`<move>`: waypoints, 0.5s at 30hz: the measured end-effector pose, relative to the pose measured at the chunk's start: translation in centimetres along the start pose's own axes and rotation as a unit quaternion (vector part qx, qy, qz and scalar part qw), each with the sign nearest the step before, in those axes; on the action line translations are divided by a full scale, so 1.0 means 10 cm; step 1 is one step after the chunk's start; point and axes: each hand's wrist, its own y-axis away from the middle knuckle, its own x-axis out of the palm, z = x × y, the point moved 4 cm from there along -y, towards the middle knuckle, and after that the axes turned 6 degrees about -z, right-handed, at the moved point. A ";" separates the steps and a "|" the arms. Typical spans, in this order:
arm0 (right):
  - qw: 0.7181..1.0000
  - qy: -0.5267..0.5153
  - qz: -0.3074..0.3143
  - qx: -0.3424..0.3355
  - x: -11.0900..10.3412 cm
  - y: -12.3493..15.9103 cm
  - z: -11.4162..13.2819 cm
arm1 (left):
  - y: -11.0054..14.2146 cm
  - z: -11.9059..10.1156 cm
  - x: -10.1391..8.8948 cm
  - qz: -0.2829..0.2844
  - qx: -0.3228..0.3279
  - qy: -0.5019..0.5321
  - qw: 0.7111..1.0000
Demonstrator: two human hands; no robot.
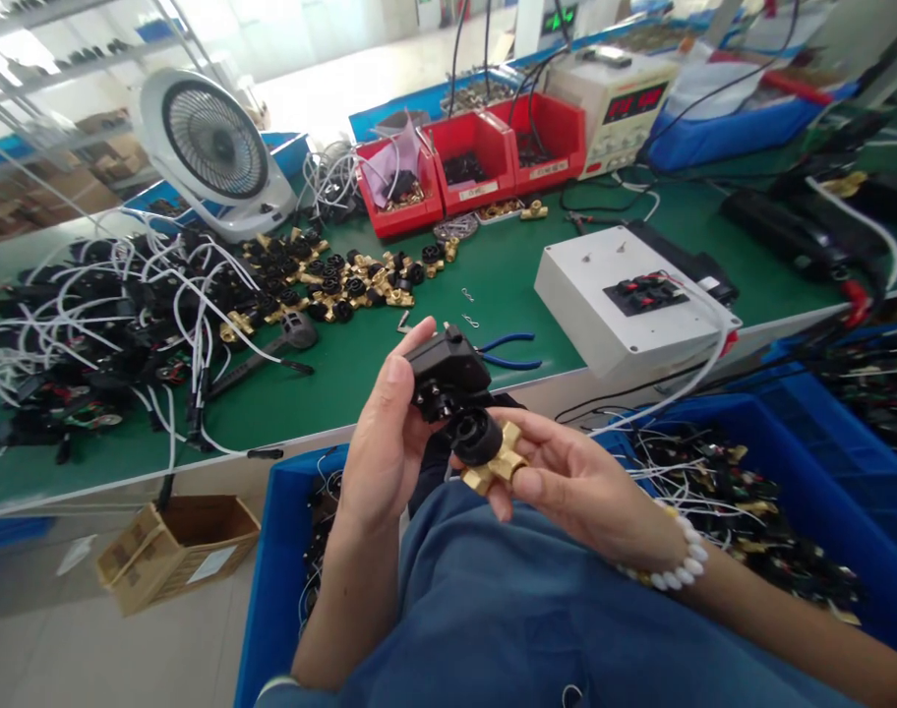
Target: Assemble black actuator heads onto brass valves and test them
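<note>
Fingers wrapped round it, my left hand point(385, 433) holds a black plastic actuator housing point(448, 364), its underside turned toward me. My right hand point(573, 482) grips a brass valve body point(497, 462) with a round black collar point(474, 436) on top. The collar is right by the housing's lower end; whether the two parts touch I cannot tell. Just behind the hands, blue-handled pliers point(511, 352) lie on the green bench point(419, 339), partly hidden by the housing. Two small metal clips point(470, 321) rest farther back.
On the left are a tangle of black units with white cables point(124, 315) and a pile of brass valves point(352, 280). Red bins point(467, 162), a fan point(216, 147) and a power supply point(615, 103) stand behind. A grey test box point(632, 295) sits right; blue crates point(750, 423) flank my lap.
</note>
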 end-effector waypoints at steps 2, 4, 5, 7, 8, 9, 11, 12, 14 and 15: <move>1.000 0.001 -0.001 -0.006 -0.01 0.01 0.00 | 0.04 -0.04 0.01 -0.012 0.024 -0.031 0.999; 1.000 0.004 -0.006 -0.009 -0.02 0.01 -0.01 | 0.08 -0.08 0.00 -0.026 0.046 -0.054 0.997; 1.000 0.006 -0.004 -0.010 -0.02 0.02 -0.01 | 0.10 -0.10 0.00 -0.032 0.055 -0.058 0.996; 1.000 0.007 0.011 -0.019 -0.01 0.03 0.01 | 0.14 -0.12 -0.01 -0.045 0.068 -0.050 0.995; 0.999 0.008 0.020 -0.024 0.00 0.04 0.02 | 0.16 -0.13 -0.02 -0.052 0.074 -0.041 0.995; 0.999 0.009 0.027 -0.028 0.01 0.04 0.03 | 0.18 -0.14 -0.03 -0.059 0.079 -0.032 0.995; 0.999 0.013 0.030 -0.036 0.03 0.05 0.05 | 0.21 -0.16 -0.04 -0.071 0.085 -0.014 0.994; 0.999 0.017 0.027 -0.040 0.04 0.06 0.06 | 0.22 -0.17 -0.04 -0.074 0.086 -0.004 0.994; 0.998 0.029 0.021 -0.052 0.06 0.07 0.09 | 0.23 -0.19 -0.04 -0.076 0.083 0.017 0.993; 0.997 0.036 0.018 -0.059 0.06 0.07 0.10 | 0.24 -0.19 -0.04 -0.076 0.082 0.024 0.993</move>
